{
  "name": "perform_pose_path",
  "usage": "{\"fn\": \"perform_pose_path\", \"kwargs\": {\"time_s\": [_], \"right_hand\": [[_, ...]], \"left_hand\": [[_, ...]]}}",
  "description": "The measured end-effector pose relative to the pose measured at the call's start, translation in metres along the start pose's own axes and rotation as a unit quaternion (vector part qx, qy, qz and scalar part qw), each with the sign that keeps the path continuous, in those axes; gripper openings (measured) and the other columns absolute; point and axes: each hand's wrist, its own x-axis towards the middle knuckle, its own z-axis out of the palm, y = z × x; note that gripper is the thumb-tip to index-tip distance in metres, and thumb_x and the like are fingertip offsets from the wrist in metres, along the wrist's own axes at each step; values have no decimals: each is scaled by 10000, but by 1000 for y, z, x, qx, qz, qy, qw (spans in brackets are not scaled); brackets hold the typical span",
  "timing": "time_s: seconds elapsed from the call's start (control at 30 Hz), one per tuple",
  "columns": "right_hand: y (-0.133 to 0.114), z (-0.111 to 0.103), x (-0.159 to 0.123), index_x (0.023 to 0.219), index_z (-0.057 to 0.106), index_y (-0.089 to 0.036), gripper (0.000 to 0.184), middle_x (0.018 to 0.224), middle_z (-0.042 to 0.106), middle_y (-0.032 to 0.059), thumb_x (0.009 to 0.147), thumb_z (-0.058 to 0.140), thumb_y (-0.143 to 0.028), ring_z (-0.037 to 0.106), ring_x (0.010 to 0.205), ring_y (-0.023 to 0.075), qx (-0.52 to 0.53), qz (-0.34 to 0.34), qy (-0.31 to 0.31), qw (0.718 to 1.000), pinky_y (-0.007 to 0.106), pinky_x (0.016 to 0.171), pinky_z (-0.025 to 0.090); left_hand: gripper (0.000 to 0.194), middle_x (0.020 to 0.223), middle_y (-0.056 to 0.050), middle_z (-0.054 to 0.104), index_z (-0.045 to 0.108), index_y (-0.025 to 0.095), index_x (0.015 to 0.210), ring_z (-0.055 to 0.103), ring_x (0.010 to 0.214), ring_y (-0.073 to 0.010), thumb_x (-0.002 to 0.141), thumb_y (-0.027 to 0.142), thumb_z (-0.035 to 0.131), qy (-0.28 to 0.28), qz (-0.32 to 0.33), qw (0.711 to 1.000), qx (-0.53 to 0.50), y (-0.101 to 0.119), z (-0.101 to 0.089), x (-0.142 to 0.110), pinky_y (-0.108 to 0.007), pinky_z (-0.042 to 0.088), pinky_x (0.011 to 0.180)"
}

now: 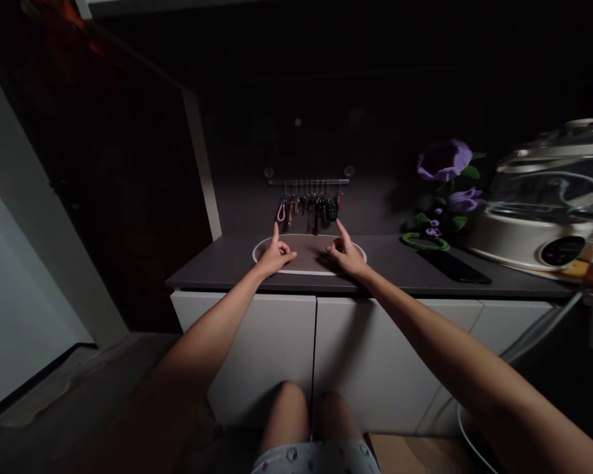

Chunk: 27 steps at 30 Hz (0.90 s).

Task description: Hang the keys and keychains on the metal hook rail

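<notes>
Both of my hands are held over an oval brownish mat (309, 253) with a pale rim on the dark counter. My left hand (275, 255) is above its left part, index finger stretched up, thumb out to the side and the other fingers curled, with nothing in it. Over the mat's right part, my right hand (348, 253) has the same shape, mirrored, and is bare too. Behind them a rail (309, 182) on the wall carries several hooks with keys. A pink loop (281, 211) dangles at its left and a dark green-marked fob (333, 210) at its right.
Purple artificial flowers (445, 161) stand on the counter (385, 263) to the right, near a dark flat phone-like slab (454, 266). A large white appliance (524, 234) with a clear upper part fills the right end. White cupboard doors (257, 349) are below.
</notes>
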Motion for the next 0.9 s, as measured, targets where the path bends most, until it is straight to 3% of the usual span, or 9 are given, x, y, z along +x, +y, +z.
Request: {"fn": "perform_pose_path", "kwargs": {"time_s": [0.13, 0.27, 0.37, 0.47, 0.57, 0.67, 0.73, 0.8, 0.9], "right_hand": [[10, -8, 25, 1260, 461, -217, 630, 934, 586, 53, 680, 638, -389, 546, 824, 166, -51, 49, 32, 997, 345, 825, 442], [20, -31, 73, 1260, 447, -139, 773, 1250, 462, 167, 622, 661, -520, 472, 1115, 256, -77, 89, 92, 989, 396, 960, 378], [29, -49, 110, 1290, 403, -143, 897, 1367, 342, 185, 545, 713, -536, 381, 1222, 300, -86, 122, 124, 981, 420, 1022, 320], [41, -60, 140, 1321, 343, -156, 942, 1390, 317, 174, 547, 708, -549, 336, 1263, 292, -69, 142, 136, 978, 414, 1049, 287], [53, -59, 159, 1330, 299, -162, 943, 1339, 389, 158, 566, 697, -546, 398, 1219, 259, -26, 136, 133, 981, 378, 1025, 331], [61, -48, 169, 1299, 310, -175, 883, 1218, 497, 124, 583, 694, -522, 486, 1119, 226, 16, 119, 134, 984, 340, 976, 392], [64, -37, 172, 1257, 334, -204, 808, 1176, 523, 97, 597, 688, -508, 499, 1092, 212, 43, 111, 133, 984, 327, 955, 410], [65, -24, 174, 1206, 359, -225, 728, 1189, 517, 81, 612, 679, -499, 485, 1107, 202, 66, 104, 135, 983, 320, 967, 397], [66, -9, 176, 1157, 370, -234, 615, 1205, 508, 68, 672, 606, -530, 481, 1108, 191, 92, 109, 146, 979, 331, 981, 377]], "left_hand": [[1006, 964, -45, 579, 96, 226, 1419, 529, 823, -127, 629, 284, 717, 73, -43, 996, 31, -5, -11, 33, -224, 391, 748], [968, 1269, -121, 450, 314, 202, 1353, 406, 1170, -233, 518, 335, 786, 131, -31, 987, 91, 1, -24, 80, -280, 323, 928], [919, 1354, -155, 360, 413, 159, 1274, 309, 1262, -278, 467, 353, 808, 150, -26, 981, 122, 4, -27, 114, -306, 291, 978], [767, 1282, -153, 443, 519, 157, 1130, 394, 1200, -276, 446, 333, 819, 158, -18, 982, 105, 0, -25, 147, -293, 365, 909], [612, 1075, -112, 581, 559, 171, 984, 549, 979, -219, 449, 308, 822, 162, -23, 986, 33, -7, -18, 175, -266, 433, 756], [535, 845, -59, 629, 552, 168, 918, 586, 727, -155, 472, 303, 815, 160, -46, 982, -88, -12, -8, 194, -243, 434, 612], [416, 700, -33, 607, 567, 146, 820, 554, 595, -122, 510, 302, 798, 124, -57, 975, -173, -13, 0, 201, -238, 420, 549], [316, 594, -9, 559, 564, 131, 718, 510, 509, -100, 552, 299, 775, 82, -73, 965, -239, -13, 8, 205, -244, 413, 508], [319, 566, 21, 537, 536, 152, 723, 507, 481, -100, 555, 282, 775, 63, -88, 947, -301, -14, 19, 207, -239, 402, 474]]}}
